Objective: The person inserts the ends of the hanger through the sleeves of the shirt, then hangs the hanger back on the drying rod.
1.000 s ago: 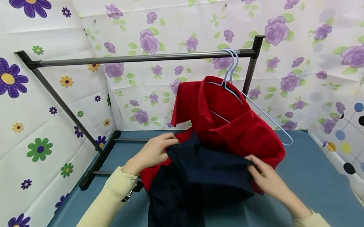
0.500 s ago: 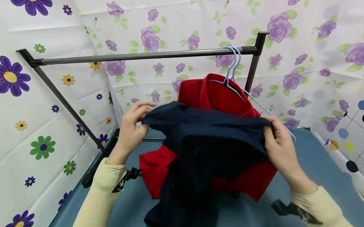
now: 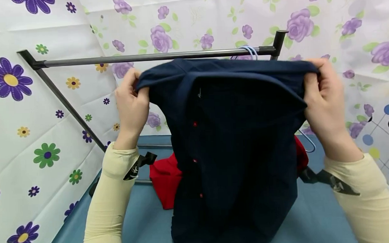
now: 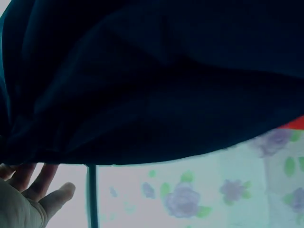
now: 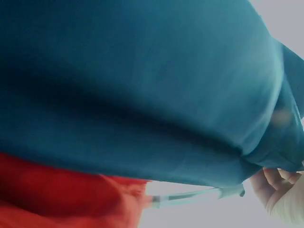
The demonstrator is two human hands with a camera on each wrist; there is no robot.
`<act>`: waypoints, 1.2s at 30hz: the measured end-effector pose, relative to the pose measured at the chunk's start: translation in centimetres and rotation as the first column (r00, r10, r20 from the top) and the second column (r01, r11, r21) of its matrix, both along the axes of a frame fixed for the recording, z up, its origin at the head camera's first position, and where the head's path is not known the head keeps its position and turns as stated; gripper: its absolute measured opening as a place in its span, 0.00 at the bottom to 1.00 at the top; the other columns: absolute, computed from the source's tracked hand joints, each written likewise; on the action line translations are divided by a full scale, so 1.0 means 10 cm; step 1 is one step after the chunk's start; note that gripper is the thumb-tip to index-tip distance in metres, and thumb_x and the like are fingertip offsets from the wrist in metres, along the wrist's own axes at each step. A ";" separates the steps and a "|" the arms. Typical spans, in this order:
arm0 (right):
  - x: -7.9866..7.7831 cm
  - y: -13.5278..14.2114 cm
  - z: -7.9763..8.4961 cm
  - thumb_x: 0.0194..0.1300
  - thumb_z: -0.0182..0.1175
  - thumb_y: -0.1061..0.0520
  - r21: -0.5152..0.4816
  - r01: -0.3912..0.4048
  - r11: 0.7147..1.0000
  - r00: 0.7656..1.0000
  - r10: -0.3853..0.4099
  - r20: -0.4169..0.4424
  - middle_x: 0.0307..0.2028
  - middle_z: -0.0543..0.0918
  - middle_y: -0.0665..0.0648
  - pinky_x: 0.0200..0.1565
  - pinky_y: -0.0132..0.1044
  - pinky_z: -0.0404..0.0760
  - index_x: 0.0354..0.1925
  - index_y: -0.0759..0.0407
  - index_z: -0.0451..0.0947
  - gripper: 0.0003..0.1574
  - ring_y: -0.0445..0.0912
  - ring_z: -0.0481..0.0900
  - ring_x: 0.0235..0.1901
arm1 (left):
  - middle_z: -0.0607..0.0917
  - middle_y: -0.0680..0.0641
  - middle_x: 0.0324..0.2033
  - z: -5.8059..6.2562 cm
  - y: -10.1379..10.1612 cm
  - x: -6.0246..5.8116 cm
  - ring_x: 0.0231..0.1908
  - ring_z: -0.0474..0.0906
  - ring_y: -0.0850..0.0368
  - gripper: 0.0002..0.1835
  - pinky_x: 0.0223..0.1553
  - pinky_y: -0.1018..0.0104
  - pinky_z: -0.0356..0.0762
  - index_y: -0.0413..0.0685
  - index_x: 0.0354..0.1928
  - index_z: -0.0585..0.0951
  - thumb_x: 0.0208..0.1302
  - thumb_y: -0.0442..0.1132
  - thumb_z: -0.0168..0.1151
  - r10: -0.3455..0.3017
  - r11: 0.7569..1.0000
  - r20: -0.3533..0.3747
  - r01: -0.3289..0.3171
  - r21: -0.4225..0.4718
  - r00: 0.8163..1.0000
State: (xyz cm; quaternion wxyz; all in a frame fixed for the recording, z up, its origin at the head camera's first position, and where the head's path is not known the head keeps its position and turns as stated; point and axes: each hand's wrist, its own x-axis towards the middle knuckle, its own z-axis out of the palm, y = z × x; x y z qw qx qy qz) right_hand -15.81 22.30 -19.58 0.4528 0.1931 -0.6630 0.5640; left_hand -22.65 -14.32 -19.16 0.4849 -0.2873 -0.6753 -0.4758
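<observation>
A dark navy shirt (image 3: 240,152) hangs spread out between my two hands, with small red buttons down its front. My left hand (image 3: 131,102) pinches its left end near the top, thumb towards me. On the other side my right hand (image 3: 327,102) grips the right end at about the same height. Behind the navy cloth is a red shirt (image 3: 165,179), mostly hidden; one sleeve shows at lower left. Light blue hanger hooks (image 3: 251,52) sit on the rack's bar. In both wrist views the navy cloth (image 4: 156,95) fills most of the picture.
A black clothes rack (image 3: 141,58) stands across the back, its left post (image 3: 70,106) slanting down. Blue cloth (image 3: 146,219) covers the table. Flowered sheets (image 3: 207,21) line the back and sides. A hanger's lower corner (image 3: 309,148) sticks out at right.
Both hands have risen and spread apart, lifting the navy shirt off the red one and stretching its top edge level. It now covers most of the red shirt from the head view.
</observation>
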 end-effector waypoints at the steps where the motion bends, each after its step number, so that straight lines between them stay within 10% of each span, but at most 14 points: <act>1: -0.01 0.00 0.07 0.78 0.50 0.61 0.030 0.040 0.999 0.999 -0.040 -0.023 0.36 0.81 0.51 0.37 0.30 0.68 0.50 0.62 0.82 0.14 0.41 0.74 0.31 | 0.69 0.53 0.18 0.05 0.00 0.00 0.18 0.61 0.60 0.09 0.24 0.70 0.56 0.34 0.29 0.73 0.70 0.27 0.52 0.009 1.000 -0.013 -0.009 0.019 1.000; 9: -0.02 -0.12 0.31 0.76 0.50 0.68 -0.029 0.172 0.985 0.962 -0.175 -0.210 0.34 0.78 0.48 0.31 0.25 0.67 0.46 0.66 0.81 0.12 0.37 0.70 0.23 | 0.72 0.56 0.23 0.48 -0.06 0.16 0.18 0.62 0.64 0.06 0.26 0.71 0.55 0.26 0.35 0.76 0.65 0.24 0.50 0.115 0.991 -0.048 -0.111 0.075 0.992; 13: 0.02 -0.09 0.28 0.76 0.52 0.66 0.033 0.201 0.979 0.962 -0.190 -0.198 0.36 0.81 0.47 0.30 0.23 0.68 0.47 0.67 0.82 0.12 0.36 0.72 0.24 | 0.71 0.55 0.22 0.48 -0.14 0.23 0.19 0.62 0.63 0.05 0.27 0.71 0.55 0.29 0.33 0.76 0.65 0.24 0.51 0.121 0.993 -0.008 -0.121 -0.006 0.993; 22: 0.03 -0.05 -0.31 0.70 0.57 0.68 0.375 0.232 0.898 0.966 -0.166 -0.200 0.38 0.88 0.59 0.24 0.19 0.64 0.53 0.67 0.80 0.14 0.29 0.71 0.17 | 0.72 0.49 0.18 -0.22 -0.36 0.12 0.20 0.64 0.57 0.09 0.26 0.67 0.59 0.44 0.27 0.74 0.61 0.24 0.56 0.065 0.914 0.235 0.037 -0.404 0.970; 31: 0.01 -0.05 -0.91 0.76 0.57 0.54 0.660 0.193 0.726 0.973 -0.054 -0.225 0.42 0.87 0.57 0.40 0.30 0.78 0.53 0.57 0.85 0.15 0.45 0.81 0.32 | 0.64 0.53 0.17 -0.97 -0.46 -0.03 0.20 0.63 0.53 0.12 0.28 0.62 0.60 0.50 0.23 0.69 0.61 0.29 0.57 0.178 0.852 0.517 0.132 -0.507 0.837; 36: 0.00 -0.08 -1.22 0.77 0.55 0.47 0.747 0.175 0.641 0.981 -0.049 -0.188 0.37 0.83 0.53 0.28 0.37 0.80 0.53 0.53 0.85 0.18 0.41 0.74 0.25 | 0.64 0.55 0.16 -1.34 -0.47 -0.15 0.19 0.62 0.55 0.11 0.28 0.62 0.60 0.50 0.23 0.71 0.62 0.33 0.57 0.235 0.832 0.612 0.170 -0.529 0.755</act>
